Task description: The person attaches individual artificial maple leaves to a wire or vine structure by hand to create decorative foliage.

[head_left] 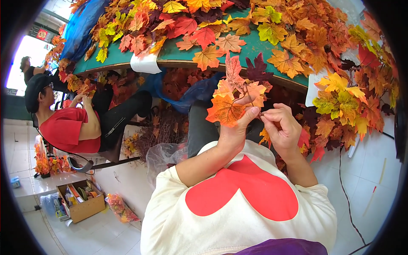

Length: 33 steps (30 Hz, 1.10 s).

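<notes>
In front of my chest, my left hand (236, 134) is closed around a small spray of artificial maple leaves (225, 111). Its leaves are orange, peach and speckled red, fanning out above my thumb. A dark purple leaf (258, 69) shows just behind the spray; whether it belongs to it I cannot tell. My right hand (282, 127) is beside the left, thumb and forefinger pinched together at the thin stem end. The fingertips partly hide the stem there. Both hands are over my lap, on the near side of the green table edge (178, 54).
Heaps of artificial autumn leaves (293, 25) cover the table. Bundled sprays (340, 100) hang at the right. A person in red (70, 127) sits at the left handling leaves. Blue plastic (187, 100) is under the table. A cardboard box (83, 202) and a cable (346, 191) are on the floor.
</notes>
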### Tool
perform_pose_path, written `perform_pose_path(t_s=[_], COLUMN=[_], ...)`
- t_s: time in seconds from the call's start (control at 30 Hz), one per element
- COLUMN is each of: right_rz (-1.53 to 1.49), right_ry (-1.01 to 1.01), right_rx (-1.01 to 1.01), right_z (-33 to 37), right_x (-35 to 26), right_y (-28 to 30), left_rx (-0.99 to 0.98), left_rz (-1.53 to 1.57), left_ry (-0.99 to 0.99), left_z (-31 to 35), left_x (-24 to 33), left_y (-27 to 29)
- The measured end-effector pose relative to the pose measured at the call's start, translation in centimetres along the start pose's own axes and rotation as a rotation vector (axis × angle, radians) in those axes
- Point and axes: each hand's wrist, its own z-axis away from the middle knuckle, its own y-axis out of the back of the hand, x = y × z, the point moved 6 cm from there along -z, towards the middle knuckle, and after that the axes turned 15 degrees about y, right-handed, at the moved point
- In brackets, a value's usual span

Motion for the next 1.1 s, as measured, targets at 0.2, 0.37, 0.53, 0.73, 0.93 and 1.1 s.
perform_pose_path(t_s=[0.2, 0.37, 0.53, 0.73, 0.93, 1.1], right_rz=[0.096, 0.016, 0.010, 0.030, 0.021, 0.057], right_ry=[0.048, 0.069, 0.074, 0.168, 0.098, 0.136], right_rx=[-0.013, -0.064, -0.078, -0.092, -0.069, -0.082], right_z=[-0.3, -0.4, -0.4, -0.3, -0.4, -0.5], right_x=[-0.3, 0.1, 0.2, 0.2, 0.2, -0.2], right_y=[0.0, 0.0, 0.0, 0.1, -0.1, -0.4], left_rx=[0.062, 0.018, 0.064, 0.014, -0.005, 0.061], left_rz=[-0.190, -0.142, -0.209, -0.172, -0.128, -0.161], left_ry=[-0.066, -0.036, -0.018, -0.012, -0.037, -0.060], left_z=[0.7, -0.1, 0.2, -0.3, -0.6, 0.0], left_x=[0.3, -0.2, -0.1, -0.5, -0.5, -0.1], left_y=[-0.1, 0.4, 0.3, 0.5, 0.4, 0.4])
